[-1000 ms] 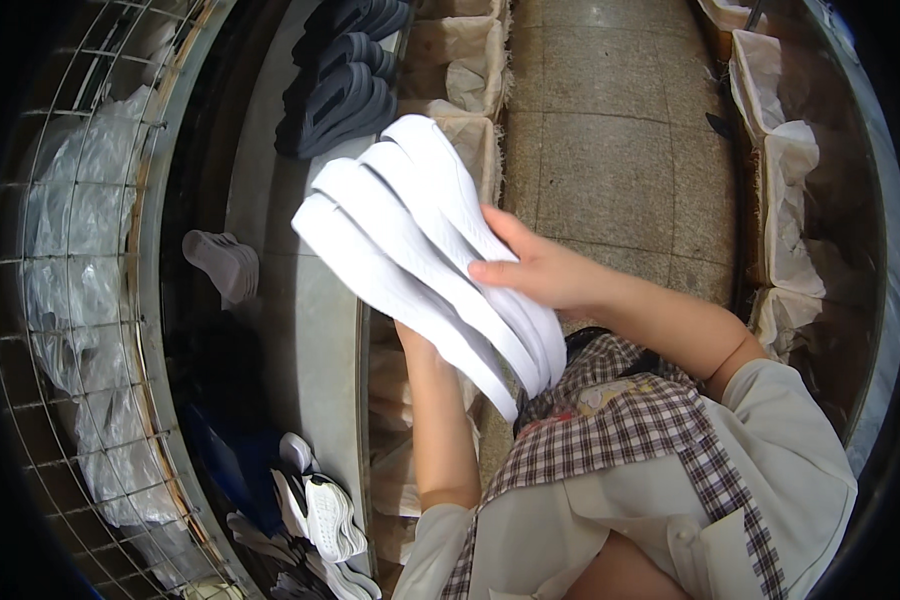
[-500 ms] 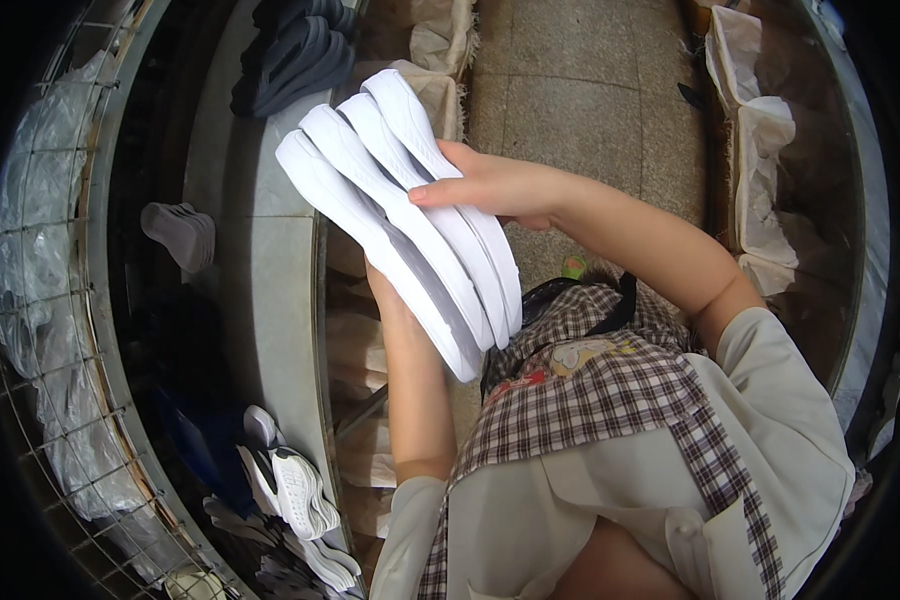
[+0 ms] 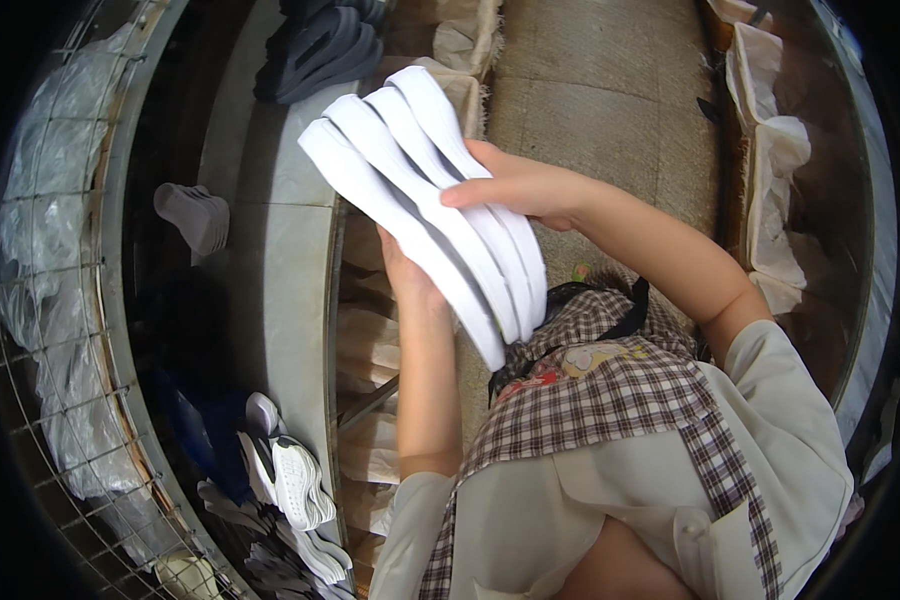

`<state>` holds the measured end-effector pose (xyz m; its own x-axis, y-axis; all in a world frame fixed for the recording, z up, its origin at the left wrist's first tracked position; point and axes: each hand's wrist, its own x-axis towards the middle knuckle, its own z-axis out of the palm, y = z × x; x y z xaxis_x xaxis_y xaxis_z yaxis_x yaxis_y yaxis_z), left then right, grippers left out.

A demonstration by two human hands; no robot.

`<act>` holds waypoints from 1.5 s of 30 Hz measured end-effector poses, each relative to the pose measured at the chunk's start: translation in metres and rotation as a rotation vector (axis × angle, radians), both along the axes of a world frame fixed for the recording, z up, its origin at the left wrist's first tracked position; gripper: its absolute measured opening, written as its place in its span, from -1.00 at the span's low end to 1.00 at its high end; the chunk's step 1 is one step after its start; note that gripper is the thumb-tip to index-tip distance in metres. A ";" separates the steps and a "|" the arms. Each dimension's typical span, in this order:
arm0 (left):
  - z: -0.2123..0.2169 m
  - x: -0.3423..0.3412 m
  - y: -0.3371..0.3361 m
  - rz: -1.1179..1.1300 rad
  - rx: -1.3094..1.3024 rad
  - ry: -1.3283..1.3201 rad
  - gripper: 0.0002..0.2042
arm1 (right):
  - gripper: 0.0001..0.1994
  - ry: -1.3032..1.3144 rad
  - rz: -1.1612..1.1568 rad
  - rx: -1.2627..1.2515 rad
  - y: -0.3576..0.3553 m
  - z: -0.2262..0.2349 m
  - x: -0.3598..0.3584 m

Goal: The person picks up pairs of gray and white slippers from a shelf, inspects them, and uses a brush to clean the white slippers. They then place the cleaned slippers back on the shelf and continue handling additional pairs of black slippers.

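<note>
Several white shoe soles (image 3: 410,200) are held fanned side by side in front of me, their broad ends toward the upper left. My right hand (image 3: 515,182) grips the stack from its right side, the thumb lying across the outer soles. Underneath, my left hand (image 3: 406,268) supports the leftmost sole; most of its fingers are hidden behind the stack. The soles touch near their lower ends and spread apart at the top.
A grey ledge (image 3: 295,270) runs along my left, with dark soles (image 3: 325,55) at its far end and white patterned soles (image 3: 300,485) nearer. Grey soles (image 3: 195,220) lie beyond it. Wire mesh (image 3: 45,430) borders the far left; cloth-lined bins (image 3: 770,200) stand right.
Both hands have shifted slightly right in view with the stack. The soles have tilted, so the grey inner face seen on the left sole earlier is now hidden.
</note>
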<state>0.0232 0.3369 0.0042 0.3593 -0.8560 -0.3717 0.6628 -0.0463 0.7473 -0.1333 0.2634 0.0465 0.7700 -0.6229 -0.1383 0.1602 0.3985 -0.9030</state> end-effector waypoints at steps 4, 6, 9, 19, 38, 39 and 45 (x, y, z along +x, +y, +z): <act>-0.004 0.001 0.002 0.040 -0.082 -0.239 -0.61 | -0.05 0.089 0.001 -0.104 0.003 0.006 -0.006; -0.003 0.000 0.003 0.033 -0.142 -0.322 -0.61 | 0.00 0.050 0.017 -0.176 0.004 0.006 -0.009; 0.002 -0.001 0.002 0.029 -0.130 -0.322 -0.56 | 0.07 0.068 0.009 -0.272 0.006 0.001 -0.011; 0.000 0.002 0.007 -0.030 -0.192 -0.618 -0.51 | 0.13 0.066 0.006 -0.379 0.009 -0.014 -0.019; -0.042 0.030 0.023 -0.288 -0.202 -0.820 -0.50 | -0.08 -0.171 -0.025 -0.282 0.019 -0.028 -0.030; -0.040 0.029 0.023 -0.297 -0.204 -0.829 -0.50 | -0.08 -0.195 -0.026 -0.268 0.019 -0.029 -0.030; -0.039 0.022 0.031 -0.354 -0.202 -0.917 -0.53 | -0.10 -0.207 -0.044 -0.237 0.023 -0.034 -0.032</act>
<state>0.0454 0.3682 -0.0344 0.1463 -0.9856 0.0854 -0.2000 0.0551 0.9782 -0.1656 0.2861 0.0127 0.7381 -0.6524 0.1718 0.3628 0.1691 -0.9164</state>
